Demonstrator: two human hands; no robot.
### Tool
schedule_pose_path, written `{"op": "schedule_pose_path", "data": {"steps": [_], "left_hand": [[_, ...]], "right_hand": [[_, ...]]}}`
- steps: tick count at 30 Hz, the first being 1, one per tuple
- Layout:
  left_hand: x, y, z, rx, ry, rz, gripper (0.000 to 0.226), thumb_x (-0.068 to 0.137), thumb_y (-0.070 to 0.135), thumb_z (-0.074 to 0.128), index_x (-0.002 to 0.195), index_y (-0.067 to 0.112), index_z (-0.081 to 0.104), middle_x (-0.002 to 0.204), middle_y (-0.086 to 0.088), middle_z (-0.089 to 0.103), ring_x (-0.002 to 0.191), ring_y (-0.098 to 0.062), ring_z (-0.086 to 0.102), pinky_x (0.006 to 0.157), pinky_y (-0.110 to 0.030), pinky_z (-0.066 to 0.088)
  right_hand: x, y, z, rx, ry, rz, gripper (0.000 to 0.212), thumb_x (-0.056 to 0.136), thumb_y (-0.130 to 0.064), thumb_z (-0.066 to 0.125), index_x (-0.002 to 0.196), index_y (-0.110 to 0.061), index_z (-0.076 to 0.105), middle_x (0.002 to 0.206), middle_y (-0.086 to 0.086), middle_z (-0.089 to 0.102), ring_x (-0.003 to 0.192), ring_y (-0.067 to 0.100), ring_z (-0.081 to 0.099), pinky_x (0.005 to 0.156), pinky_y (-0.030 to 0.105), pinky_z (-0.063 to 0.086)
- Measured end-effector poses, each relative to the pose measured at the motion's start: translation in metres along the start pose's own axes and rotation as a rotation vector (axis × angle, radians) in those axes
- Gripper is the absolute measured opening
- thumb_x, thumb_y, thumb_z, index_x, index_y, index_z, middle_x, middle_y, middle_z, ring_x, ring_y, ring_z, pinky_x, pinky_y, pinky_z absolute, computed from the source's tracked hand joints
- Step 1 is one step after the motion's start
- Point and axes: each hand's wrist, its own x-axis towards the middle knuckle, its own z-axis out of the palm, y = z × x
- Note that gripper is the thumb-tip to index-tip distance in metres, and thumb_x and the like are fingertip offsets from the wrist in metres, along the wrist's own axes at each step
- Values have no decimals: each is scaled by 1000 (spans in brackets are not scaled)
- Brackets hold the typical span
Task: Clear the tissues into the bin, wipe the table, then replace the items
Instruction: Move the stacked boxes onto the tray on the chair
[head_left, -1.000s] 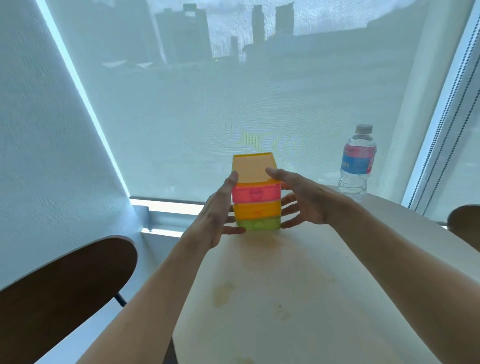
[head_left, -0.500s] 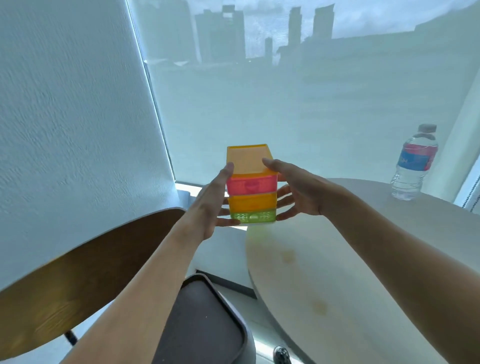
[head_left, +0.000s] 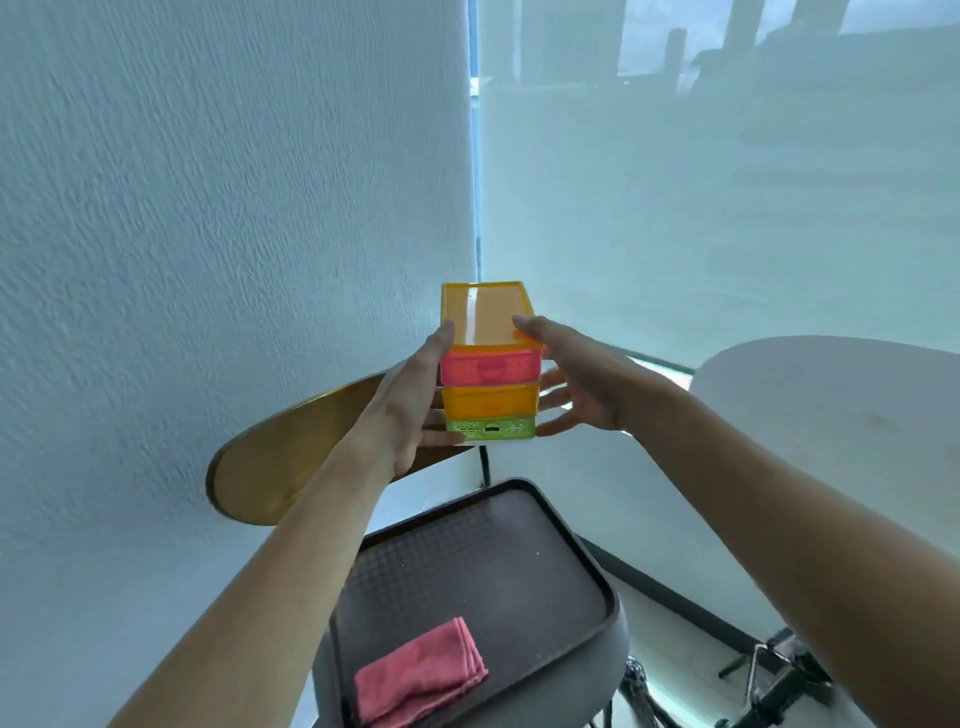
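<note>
A small stack of plastic drawers (head_left: 488, 400), with an orange lid and pink, orange and green tiers, hangs in the air between my hands. My left hand (head_left: 405, 410) grips its left side, thumb up along the edge and fingers under the green tier. My right hand (head_left: 587, 389) grips the right side, thumb on the lid and fingers spread down the wall. Below the stack lies a dark tray (head_left: 519, 561) with a folded pink cloth (head_left: 421, 673) on its near left part. The round white table (head_left: 831, 415) is off to the right.
The tray rests on a grey seat (head_left: 618, 623). A wooden chair back (head_left: 291, 457) stands behind my left forearm, close to the white blinds. Black metal stand parts (head_left: 779, 680) sit on the floor at the lower right.
Both hands lifted the drawer stack off the table and carried it left. My view swung left and down, so the bottle has left the view and the tray with the cloth now shows.
</note>
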Motion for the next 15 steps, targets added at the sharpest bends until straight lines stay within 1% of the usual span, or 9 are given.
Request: {"op": "schedule_pose_path", "data": {"steps": [3,5,8,12,15], "left_hand": [[-10,-20,-35,-12,52,-26,42,90,68,39,102,34,61,99,-1,72,96,-27,69,91,-51,53],[-18,-35,-54,-21,79,-41,45,90,68,41,108,33,62,102,-3,72,97,-27,70,91,-52,53],[-27,-57,-77,-33,144,-72,49,89,67,45,116,31,63,105,-5,73,99,-27,69,91,-52,53],[-36,-86,-96,-67,200,-124,42,90,63,48,108,29,65,104,-7,72,101,-28,68,93,-50,53],[-38,-108,-106,-108,232,-173,37,92,57,49,109,28,65,105,-7,71,99,-27,67,83,-45,56]], "right_hand": [[9,12,40,20,-30,13,49,96,-60,41,102,-17,63,100,15,68,96,30,66,88,48,53],[15,23,63,39,-62,22,51,95,-61,43,106,-17,63,103,16,68,99,30,66,92,51,52],[25,38,93,61,-94,45,46,94,-60,44,99,-18,64,98,14,68,99,30,65,96,54,50],[38,56,124,69,-139,70,41,96,-56,45,94,-20,62,91,9,67,96,29,64,97,53,49],[52,75,140,67,-187,83,35,97,-55,44,98,-25,62,91,4,70,99,28,65,101,54,45]]}}
